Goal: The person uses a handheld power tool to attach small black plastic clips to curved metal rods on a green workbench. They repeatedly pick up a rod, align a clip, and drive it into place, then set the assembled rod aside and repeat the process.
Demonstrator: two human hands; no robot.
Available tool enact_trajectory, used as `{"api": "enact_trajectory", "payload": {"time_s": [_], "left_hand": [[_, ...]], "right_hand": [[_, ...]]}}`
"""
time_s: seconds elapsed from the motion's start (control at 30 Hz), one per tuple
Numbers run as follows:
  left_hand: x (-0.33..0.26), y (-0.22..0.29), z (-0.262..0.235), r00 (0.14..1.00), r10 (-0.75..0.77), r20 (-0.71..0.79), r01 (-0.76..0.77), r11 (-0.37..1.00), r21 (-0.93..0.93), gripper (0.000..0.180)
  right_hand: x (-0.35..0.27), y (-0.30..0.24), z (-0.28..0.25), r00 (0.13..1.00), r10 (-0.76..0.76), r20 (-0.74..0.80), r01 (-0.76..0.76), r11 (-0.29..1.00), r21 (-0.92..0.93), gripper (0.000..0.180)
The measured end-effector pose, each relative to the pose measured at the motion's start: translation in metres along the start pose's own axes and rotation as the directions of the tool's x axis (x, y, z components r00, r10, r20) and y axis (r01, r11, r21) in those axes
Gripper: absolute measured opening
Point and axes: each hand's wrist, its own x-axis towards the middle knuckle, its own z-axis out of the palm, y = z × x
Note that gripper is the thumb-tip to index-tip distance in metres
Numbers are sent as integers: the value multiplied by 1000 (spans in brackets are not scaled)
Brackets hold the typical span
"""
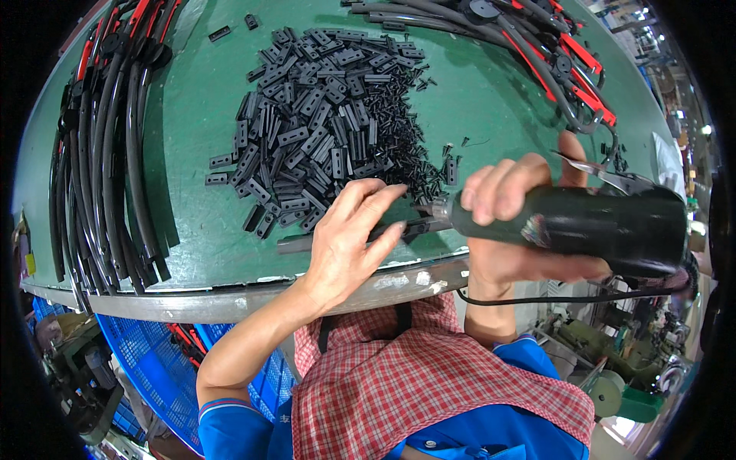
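My right hand (514, 207) is wrapped around a dark, cylindrical power screwdriver (598, 226) with a metal lever and a cord. The screwdriver lies nearly level, its tip pointing left at a dark tube (295, 244) along the near table edge. Over that tube bends my left hand (345, 238), thumb on the near side and fingers on the far side, close to the tip. The exact contact at the tip is hard to make out. Just beyond my left hand is a heap of small black slotted plastic blocks (307, 130), with black screws (395, 123) heaped along its right side.
Bundles of black tubular frames with red parts lie at the left (115, 153) and far right (529, 46) of the green table (195, 100). A metal-edged rim (230, 303) runs along its front. Blue plastic crates (146, 368) stand below at left. Machinery is at lower right.
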Motion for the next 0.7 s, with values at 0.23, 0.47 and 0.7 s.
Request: {"api": "enact_trajectory", "payload": {"time_s": [0.23,0.47,0.7], "left_hand": [[1,-3,3,995,97,7,-97,995,2,28],[0,-4,6,983,179,-40,-180,984,1,17],[-4,-10,7,955,293,-39,-291,955,61,21]], "right_hand": [[-1,-20,14,999,31,-24,-30,998,55,104],[-3,-20,16,997,73,-34,-72,997,42,104],[-5,-19,12,996,94,-2,-93,992,90,107]]}}
